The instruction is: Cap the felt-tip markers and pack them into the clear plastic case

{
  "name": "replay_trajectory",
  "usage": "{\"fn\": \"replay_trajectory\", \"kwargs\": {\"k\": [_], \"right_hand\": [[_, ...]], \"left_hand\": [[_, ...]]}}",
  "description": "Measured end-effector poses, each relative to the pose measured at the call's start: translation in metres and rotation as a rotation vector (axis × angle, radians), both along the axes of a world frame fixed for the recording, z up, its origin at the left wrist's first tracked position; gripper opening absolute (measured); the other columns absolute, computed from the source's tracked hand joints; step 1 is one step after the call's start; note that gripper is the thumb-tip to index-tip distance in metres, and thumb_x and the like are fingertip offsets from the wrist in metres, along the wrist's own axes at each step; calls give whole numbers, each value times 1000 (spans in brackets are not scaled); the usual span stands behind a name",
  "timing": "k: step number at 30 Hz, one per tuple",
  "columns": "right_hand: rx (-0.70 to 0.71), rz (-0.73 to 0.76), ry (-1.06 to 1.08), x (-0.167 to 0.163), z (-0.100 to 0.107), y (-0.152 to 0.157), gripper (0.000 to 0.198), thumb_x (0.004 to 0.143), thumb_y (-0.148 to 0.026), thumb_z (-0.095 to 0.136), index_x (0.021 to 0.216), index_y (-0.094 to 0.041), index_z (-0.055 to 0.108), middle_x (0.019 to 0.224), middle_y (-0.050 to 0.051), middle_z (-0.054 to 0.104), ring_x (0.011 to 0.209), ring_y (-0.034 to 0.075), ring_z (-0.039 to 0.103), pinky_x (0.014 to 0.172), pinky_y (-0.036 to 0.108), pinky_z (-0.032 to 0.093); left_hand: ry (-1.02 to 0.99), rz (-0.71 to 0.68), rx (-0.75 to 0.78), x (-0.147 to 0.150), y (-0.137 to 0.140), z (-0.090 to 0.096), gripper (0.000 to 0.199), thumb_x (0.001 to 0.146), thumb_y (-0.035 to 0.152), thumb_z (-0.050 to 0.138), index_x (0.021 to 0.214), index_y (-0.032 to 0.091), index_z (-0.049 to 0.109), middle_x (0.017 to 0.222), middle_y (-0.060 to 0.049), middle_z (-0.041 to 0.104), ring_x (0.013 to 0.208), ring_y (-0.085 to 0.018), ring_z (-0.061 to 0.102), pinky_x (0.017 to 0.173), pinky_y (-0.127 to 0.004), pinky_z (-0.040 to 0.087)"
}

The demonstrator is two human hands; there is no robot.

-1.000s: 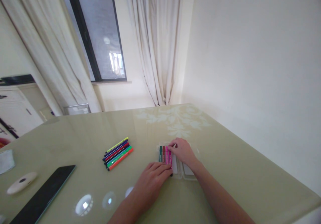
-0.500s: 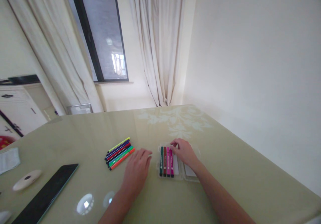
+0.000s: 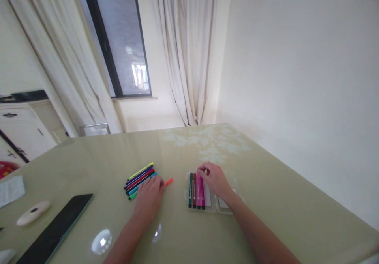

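Observation:
My left hand is closed over an orange marker, whose bright end sticks out to the right past the fingers. Under and beside this hand lies a slanted row of markers in yellow, purple, red, black, blue and green, partly covered by it. My right hand has its thumb and fingers bent together at the top ends of the pink markers. Whether they grip one is hidden. A dark green marker and a brown marker stand alongside in the open clear plastic case.
A black phone-like slab and an oval white object lie at the left of the glossy table. A pale folded cloth or tissue is farther left. The wall runs along the right edge.
My left hand has moved left onto the row and taken hold of the orange marker, which has shifted right out of the row. My right fingertips have slid slightly left along the marker tops.

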State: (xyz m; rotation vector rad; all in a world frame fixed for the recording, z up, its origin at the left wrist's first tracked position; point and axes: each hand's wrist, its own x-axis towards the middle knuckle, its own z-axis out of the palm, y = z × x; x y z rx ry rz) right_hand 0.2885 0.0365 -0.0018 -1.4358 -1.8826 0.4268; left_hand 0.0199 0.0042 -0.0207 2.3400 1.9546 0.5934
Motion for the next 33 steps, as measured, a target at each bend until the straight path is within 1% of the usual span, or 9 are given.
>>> {"fn": "replay_trajectory", "kwargs": {"k": [5, 8, 12, 15, 23, 25, 27, 30, 33], "right_hand": [[-165, 227, 298, -19, 1, -11, 24, 92, -41, 63, 95, -20, 75, 86, 3, 75, 78, 18, 66, 73, 28, 49], [-267, 329, 519, -22, 1, -10, 29, 87, -47, 70, 91, -19, 74, 83, 3, 75, 78, 18, 67, 72, 29, 50], [-271, 252, 765, -14, 6, -5, 33, 78, -49, 80, 88, -19, 73, 81, 3, 75, 76, 18, 68, 75, 31, 51], [-275, 180, 854, -9, 11, -4, 32, 75, -46, 83, 90, -20, 73, 83, 3, 76, 79, 18, 69, 78, 32, 51], [-373, 244, 943, -15, 10, -7, 37, 72, -43, 87, 97, -19, 73, 91, 6, 79, 84, 20, 71, 80, 33, 53], [-346, 209, 934, -10, 9, -4, 38, 74, -46, 84, 99, -19, 74, 93, 7, 79, 85, 20, 71, 80, 33, 52], [-300, 157, 907, -1, 9, 1, 38, 76, -47, 81, 102, -19, 76, 95, 8, 79, 86, 20, 70, 78, 32, 51], [-274, 76, 842, 16, 9, 9, 36, 78, -45, 76, 104, -20, 78, 98, 9, 79, 88, 21, 69, 76, 31, 50], [-319, 31, 727, 28, 5, 14, 33, 77, -41, 72, 102, -19, 79, 96, 8, 79, 88, 21, 70, 77, 32, 52]], "left_hand": [[-465, -213, 19, 32, -12, 1, 16, 102, 34, 48, 97, 23, 59, 99, -4, 64, 88, -21, 65, 79, -33, 53], [-599, -294, 36, 44, -20, 3, 14, 100, 36, 54, 98, 24, 60, 98, -3, 64, 88, -20, 64, 78, -30, 53], [-676, -299, 59, 48, -24, 4, 15, 100, 37, 55, 106, 25, 63, 100, -2, 65, 87, -19, 64, 75, -29, 53], [-694, -309, 75, 48, -23, 3, 15, 100, 35, 55, 104, 25, 64, 96, -1, 66, 86, -18, 64, 77, -30, 52], [-650, -329, 162, 53, -24, -1, 10, 98, 30, 59, 104, 23, 64, 96, -2, 65, 84, -18, 63, 76, -30, 53], [-597, -349, 119, 53, -26, -4, 18, 97, 31, 61, 114, 24, 63, 104, -4, 67, 93, -19, 65, 81, -32, 55], [-484, -402, 81, 54, -29, -7, 33, 96, 32, 62, 129, 26, 59, 121, -6, 68, 109, -23, 65, 92, -37, 55], [-239, -556, 53, 57, -33, -12, 54, 97, 34, 62, 148, 32, 46, 146, -7, 59, 133, -26, 54, 112, -45, 46], [-78, -648, 26, 61, -35, -12, 59, 98, 37, 62, 153, 35, 41, 154, -4, 53, 140, -25, 49, 116, -47, 41]]}}
